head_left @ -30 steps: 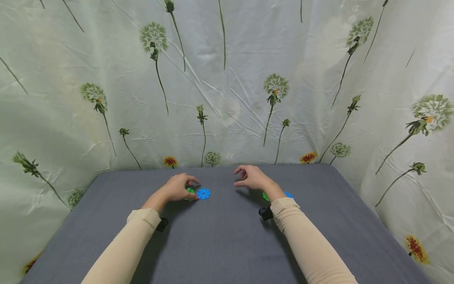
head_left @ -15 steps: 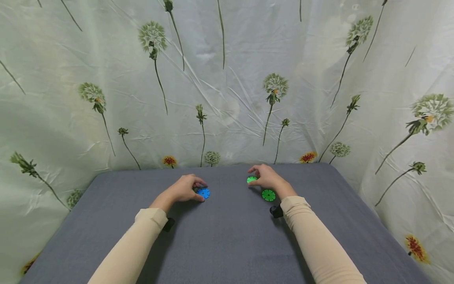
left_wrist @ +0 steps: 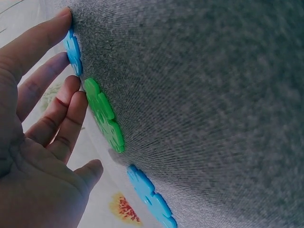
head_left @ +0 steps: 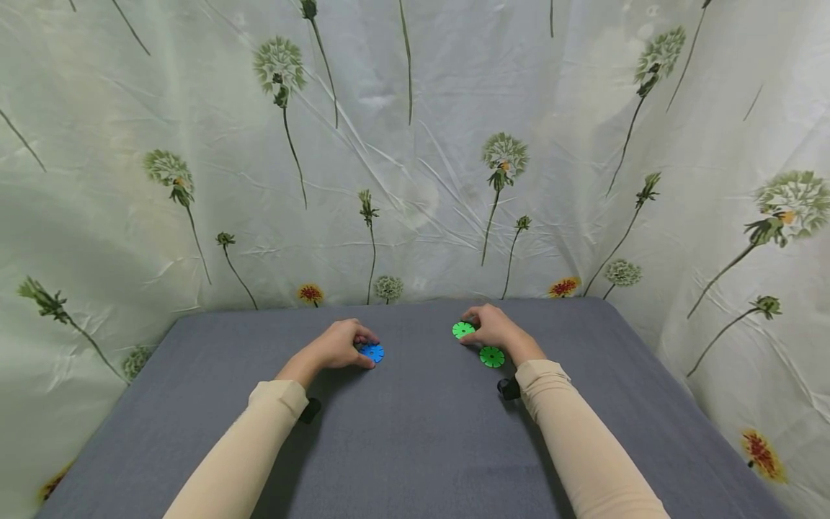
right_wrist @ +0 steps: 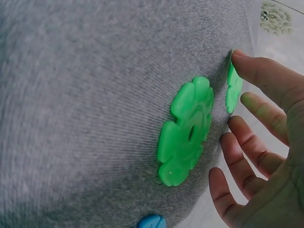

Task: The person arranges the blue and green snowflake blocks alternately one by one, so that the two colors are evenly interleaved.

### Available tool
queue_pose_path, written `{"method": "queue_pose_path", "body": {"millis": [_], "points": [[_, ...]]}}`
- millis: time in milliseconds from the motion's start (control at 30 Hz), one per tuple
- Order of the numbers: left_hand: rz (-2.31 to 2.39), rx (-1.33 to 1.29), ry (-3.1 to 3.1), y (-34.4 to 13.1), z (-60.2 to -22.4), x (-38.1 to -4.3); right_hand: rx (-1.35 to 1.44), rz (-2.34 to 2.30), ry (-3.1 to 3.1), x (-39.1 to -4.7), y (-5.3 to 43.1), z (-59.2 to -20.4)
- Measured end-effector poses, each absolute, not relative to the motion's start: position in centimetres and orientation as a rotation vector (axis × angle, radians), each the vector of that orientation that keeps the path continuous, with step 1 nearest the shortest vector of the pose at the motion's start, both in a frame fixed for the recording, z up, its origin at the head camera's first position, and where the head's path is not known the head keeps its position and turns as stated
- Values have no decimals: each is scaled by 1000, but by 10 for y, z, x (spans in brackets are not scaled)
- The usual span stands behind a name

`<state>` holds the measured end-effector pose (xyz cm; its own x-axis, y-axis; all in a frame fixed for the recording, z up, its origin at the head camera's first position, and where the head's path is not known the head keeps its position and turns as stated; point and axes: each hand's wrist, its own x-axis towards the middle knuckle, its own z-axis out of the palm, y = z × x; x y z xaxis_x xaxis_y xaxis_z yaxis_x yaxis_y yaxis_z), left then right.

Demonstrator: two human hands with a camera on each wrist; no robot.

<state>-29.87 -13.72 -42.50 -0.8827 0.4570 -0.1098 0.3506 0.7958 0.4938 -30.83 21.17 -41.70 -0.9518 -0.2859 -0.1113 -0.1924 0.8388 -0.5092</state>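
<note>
My left hand [head_left: 332,346] has its thumb and index finger at opposite edges of a blue notched plastic disc [head_left: 372,352], which lies flat on the grey cloth. Nearer the wrist, a green disc [left_wrist: 105,116] and another blue disc [left_wrist: 149,197] show in the left wrist view, both hidden by the hand and arm in the head view. On the right, my right hand [head_left: 498,328] pinches a green notched disc [head_left: 463,330] by its rim, low over the cloth. A second green disc [head_left: 492,357] lies just below that hand, and a blue disc [right_wrist: 152,222] peeks into the right wrist view.
The grey cloth [head_left: 415,432] covers the whole table. Behind and beside it hangs a pale curtain [head_left: 428,180] printed with dandelions. Both forearms, in beige sleeves [head_left: 577,432], reach over the table from the near side.
The left hand has moved right from beside the blue disc to spread its fingers around it. The right hand has shifted right, and the green disc at its fingertips has come into sight.
</note>
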Motion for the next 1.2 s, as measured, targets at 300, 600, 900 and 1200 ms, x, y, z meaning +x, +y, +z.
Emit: {"method": "queue_pose_path", "body": {"millis": [300,600,900,1200], "points": [[749,598,2745,-138,-424,-298,-403,-781,2865,-310,212,-424],[767,590,2743,-138,-424,-300,-381,-789,2862,-309,213,-422],[742,569,2760,-136,-424,-298,-351,-776,2859,-311,213,-424],[723,536,2766,-133,-422,-296,-338,-770,2842,-310,212,-421]]}}
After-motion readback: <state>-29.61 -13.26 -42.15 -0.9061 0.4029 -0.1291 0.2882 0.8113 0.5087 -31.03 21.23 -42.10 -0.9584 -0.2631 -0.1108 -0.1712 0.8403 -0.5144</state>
